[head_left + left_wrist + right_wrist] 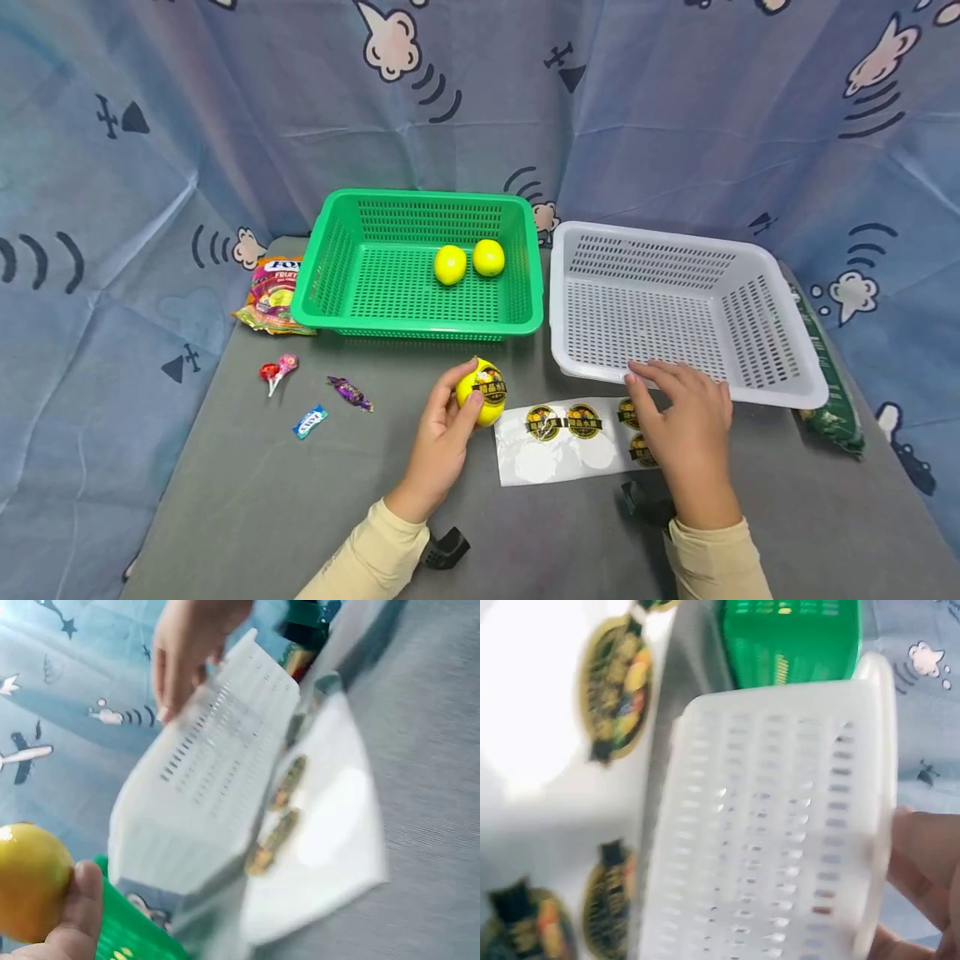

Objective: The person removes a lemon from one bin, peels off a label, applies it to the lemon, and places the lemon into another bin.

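Observation:
In the head view my left hand (442,437) holds a yellow lemon (477,385) between thumb and fingers. A black-and-gold round sticker (490,386) sits on the lemon's side. My right hand (688,425) reaches over the near rim of the white basket (592,367), its fingers loosely extended at the rim. Below that hand lies a white sheet of stickers (525,462), with several round labels and bare round spots; the right hand covers part of its right end. The left wrist view shows the lemon (34,881) from its plain side.
A green basket (416,323) with two lemons (450,265) stands at the back left. Beside it are a candy bag (273,296), lollipops (279,371), a purple-wrapped candy (350,393) and a blue-wrapped one (310,422). A green package (832,392) lies partly under the white basket's right side.

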`<state>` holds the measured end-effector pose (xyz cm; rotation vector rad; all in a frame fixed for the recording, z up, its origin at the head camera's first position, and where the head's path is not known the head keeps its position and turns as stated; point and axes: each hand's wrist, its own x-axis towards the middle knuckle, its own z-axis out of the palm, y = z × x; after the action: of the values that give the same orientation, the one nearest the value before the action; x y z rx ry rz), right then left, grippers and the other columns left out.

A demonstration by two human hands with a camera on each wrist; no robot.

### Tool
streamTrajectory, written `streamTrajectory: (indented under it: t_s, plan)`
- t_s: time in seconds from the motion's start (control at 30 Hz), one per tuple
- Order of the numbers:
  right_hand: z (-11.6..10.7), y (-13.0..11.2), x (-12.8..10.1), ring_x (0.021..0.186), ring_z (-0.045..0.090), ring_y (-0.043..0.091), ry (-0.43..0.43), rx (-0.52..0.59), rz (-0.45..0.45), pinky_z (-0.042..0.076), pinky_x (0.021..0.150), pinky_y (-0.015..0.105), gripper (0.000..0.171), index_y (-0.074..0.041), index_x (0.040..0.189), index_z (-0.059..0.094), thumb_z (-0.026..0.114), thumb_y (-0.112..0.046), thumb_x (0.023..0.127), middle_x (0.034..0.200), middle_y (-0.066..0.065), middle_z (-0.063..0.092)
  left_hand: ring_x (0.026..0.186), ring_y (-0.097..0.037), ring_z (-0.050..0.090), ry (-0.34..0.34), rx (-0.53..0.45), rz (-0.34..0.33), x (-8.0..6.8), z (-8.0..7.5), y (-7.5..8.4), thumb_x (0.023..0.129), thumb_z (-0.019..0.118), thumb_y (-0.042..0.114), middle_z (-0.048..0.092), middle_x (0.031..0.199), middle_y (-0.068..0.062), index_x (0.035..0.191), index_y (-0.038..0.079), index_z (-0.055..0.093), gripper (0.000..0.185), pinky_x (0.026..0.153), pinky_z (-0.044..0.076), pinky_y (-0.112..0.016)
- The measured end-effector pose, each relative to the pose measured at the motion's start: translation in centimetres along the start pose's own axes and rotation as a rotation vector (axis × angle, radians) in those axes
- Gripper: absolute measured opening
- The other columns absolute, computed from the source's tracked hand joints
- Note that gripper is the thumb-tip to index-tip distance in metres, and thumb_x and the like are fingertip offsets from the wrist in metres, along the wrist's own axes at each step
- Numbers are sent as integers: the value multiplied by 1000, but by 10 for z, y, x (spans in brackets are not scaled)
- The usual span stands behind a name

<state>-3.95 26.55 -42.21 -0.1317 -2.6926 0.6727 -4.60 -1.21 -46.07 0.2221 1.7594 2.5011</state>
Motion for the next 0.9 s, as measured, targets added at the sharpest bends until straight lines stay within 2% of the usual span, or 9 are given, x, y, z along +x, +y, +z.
streamTrajectory:
  t_s: [0.1,0.2,0.4,0.5,0.53,0.6,0.7,0.8,0.9]
  plan:
    - [0,5,-4,137,48,49,26,7,9,6,121,74,26,-8,124,79,74,-21,102,131,20,70,120,-23,61,-69,11,40,22,16,10,111,52,4,52,145,-22,154,3,47,44,94,56,-29]
    - [1,4,-5,139,48,49,51,11,6,6,120,75,26,-7,124,79,75,-20,102,130,21,70,114,-24,65,-133,109,77,57,42,23,111,55,8,55,142,-19,153,5,51,43,90,58,-31]
    - [2,2,-6,139,47,50,37,2,7,10,117,78,28,-7,126,79,76,-20,101,131,21,70,98,-16,66,-237,517,20,127,99,30,111,60,28,61,145,-8,152,19,58,43,78,57,-25]
    - [6,1,-5,139,48,49,30,1,8,12,117,78,29,-7,126,79,77,-20,100,131,21,70,104,-17,66,-292,712,-30,148,117,21,112,56,32,60,150,-4,156,22,55,45,80,56,-26]
    - [7,0,-5,139,48,49,31,0,8,12,117,78,29,-7,126,79,77,-19,100,131,20,71,113,-19,66,-310,764,-41,153,121,18,113,55,33,58,153,-4,158,23,53,46,87,56,-28]
    - [9,0,-4,139,49,49,39,0,4,13,117,79,28,-7,125,79,78,-18,99,131,21,71,134,-21,58,-340,840,-49,157,128,15,113,53,37,51,159,-2,161,25,49,50,103,51,-35]
    - [10,0,-3,139,49,49,51,3,0,12,117,79,29,-5,124,79,79,-17,98,131,22,70,152,-22,38,-356,860,0,152,129,17,112,54,39,43,165,-4,163,25,46,53,119,37,-44]
    - [9,2,-4,138,49,50,59,18,4,9,118,78,29,-5,124,79,79,-17,98,131,23,70,141,-20,51,-326,742,84,134,118,23,111,58,32,50,158,-6,155,19,55,47,112,47,-39]
    - [3,5,-4,137,49,50,44,39,27,8,119,77,28,-5,123,79,79,-16,97,131,22,70,111,-16,65,-282,588,159,107,94,26,109,61,20,65,137,-6,138,10,68,32,92,56,-27]
